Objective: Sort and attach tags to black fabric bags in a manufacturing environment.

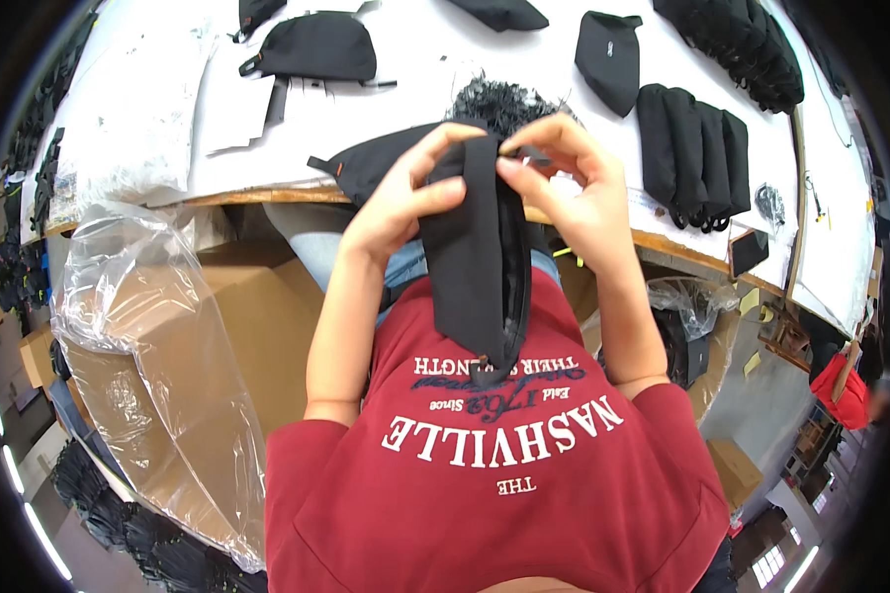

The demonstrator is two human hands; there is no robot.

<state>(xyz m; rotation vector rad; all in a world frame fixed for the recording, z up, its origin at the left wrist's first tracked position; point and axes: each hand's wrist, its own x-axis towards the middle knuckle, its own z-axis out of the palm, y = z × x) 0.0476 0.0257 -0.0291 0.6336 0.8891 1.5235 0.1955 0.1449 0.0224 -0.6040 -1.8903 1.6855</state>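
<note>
A long black fabric pouch [463,259] hangs in front of my chest, its zipper side turned to the right. My left hand [401,198] is closed on its upper left part, the thumb lying on the cloth. At the upper end, my right hand [581,193] pinches the pouch's edge between thumb and fingertip. A small dark strip shows by the right fingertips; its kind is unclear. Behind my left hand, another black pouch [374,163] lies at the table's edge. Just beyond the hands is a heap of black thread scraps [504,104].
On the white table [415,99] lie a black pouch [321,47] and a narrow one [608,61]. Stacked black pouches [692,153] sit at right, near a phone [749,253]. A plastic-covered cardboard box [257,326] stands at left below the table edge.
</note>
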